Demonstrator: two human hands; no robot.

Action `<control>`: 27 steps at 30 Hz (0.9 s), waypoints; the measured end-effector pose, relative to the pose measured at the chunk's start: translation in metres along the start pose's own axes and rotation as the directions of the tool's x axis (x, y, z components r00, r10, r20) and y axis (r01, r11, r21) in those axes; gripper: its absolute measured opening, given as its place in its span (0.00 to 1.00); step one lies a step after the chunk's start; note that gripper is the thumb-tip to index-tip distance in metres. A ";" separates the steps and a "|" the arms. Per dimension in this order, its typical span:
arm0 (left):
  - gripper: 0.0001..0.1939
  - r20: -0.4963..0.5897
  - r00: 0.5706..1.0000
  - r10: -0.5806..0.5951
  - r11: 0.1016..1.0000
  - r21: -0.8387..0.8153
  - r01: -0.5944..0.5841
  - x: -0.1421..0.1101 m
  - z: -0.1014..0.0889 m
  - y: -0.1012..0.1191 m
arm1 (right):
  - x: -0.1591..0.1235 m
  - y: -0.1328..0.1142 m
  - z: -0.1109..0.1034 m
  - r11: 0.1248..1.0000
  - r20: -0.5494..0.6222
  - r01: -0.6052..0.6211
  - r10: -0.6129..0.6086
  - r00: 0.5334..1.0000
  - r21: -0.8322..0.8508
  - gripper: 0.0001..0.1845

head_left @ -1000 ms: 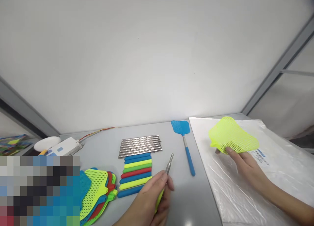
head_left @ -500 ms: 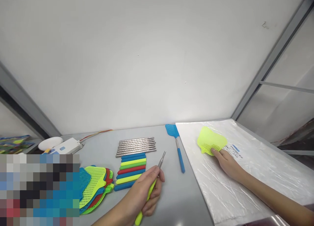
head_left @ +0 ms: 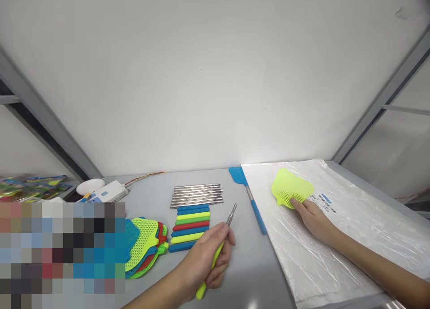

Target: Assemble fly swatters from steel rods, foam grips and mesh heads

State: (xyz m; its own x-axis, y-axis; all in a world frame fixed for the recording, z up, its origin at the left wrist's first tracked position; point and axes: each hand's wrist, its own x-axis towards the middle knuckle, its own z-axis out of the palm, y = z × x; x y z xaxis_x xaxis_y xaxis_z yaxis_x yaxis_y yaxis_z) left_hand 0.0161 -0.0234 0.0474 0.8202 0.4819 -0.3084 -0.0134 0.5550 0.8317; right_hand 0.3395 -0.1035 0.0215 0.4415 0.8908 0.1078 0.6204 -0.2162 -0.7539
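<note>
My left hand (head_left: 215, 255) is closed around a yellow-green handle (head_left: 200, 291) with a short metal rod (head_left: 231, 214) sticking out of its upper end. The rod points up and away. My right hand (head_left: 312, 219) pinches the lower edge of a yellow-green fly swatter head (head_left: 289, 183) above a white plastic-wrapped package (head_left: 352, 255). The rod and the swatter head are apart. Between the hands, farther back, a complete blue fly swatter (head_left: 258, 217) lies beside the package's edge.
Left of centre lie a row of metal rods (head_left: 197, 195) and a row of coloured handles (head_left: 191, 225). A pile of coloured swatter heads (head_left: 144, 242) lies nearer, partly covered by a blurred block. A white power strip (head_left: 109, 191) and a white oval object (head_left: 90, 186) stand behind it.
The view has turned slightly left, so the things on the table appear farther right. Both hands keep the same holds, and the rod and swatter head stay apart.
</note>
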 end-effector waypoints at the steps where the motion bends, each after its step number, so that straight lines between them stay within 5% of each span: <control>1: 0.18 0.001 1.000 0.002 1.000 -0.005 -0.002 0.000 0.000 0.000 | 0.000 -0.004 -0.001 1.000 0.002 0.012 -0.012 1.000 0.013 0.19; 7: 0.17 -0.013 1.000 0.001 1.000 -0.023 -0.001 0.000 0.002 0.000 | -0.004 -0.057 0.004 0.969 0.061 0.122 -0.138 0.989 0.213 0.22; 13: 0.16 -0.022 1.000 0.007 1.000 -0.006 -0.007 0.002 0.001 -0.003 | -0.001 -0.111 0.040 0.864 0.167 0.185 -0.292 0.942 0.468 0.24; 18: 0.16 -0.003 1.000 0.028 0.999 -0.018 -0.028 0.002 -0.001 -0.005 | 0.004 -0.108 0.069 0.835 0.139 0.086 -0.191 0.972 0.544 0.24; 27: 0.16 -0.014 0.998 -0.068 0.997 -0.026 0.068 0.002 -0.004 -0.002 | 0.005 -0.094 0.077 0.822 0.258 -0.023 -0.153 0.954 0.570 0.26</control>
State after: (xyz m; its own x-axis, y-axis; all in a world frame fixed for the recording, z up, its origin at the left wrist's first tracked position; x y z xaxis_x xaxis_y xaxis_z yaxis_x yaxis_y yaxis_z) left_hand 0.0158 -0.0210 0.0435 0.8110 0.4525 -0.3707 0.0275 0.6035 0.7969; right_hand 0.2337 -0.0476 0.0426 0.1592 0.9860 0.0506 0.1303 0.0298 -0.9910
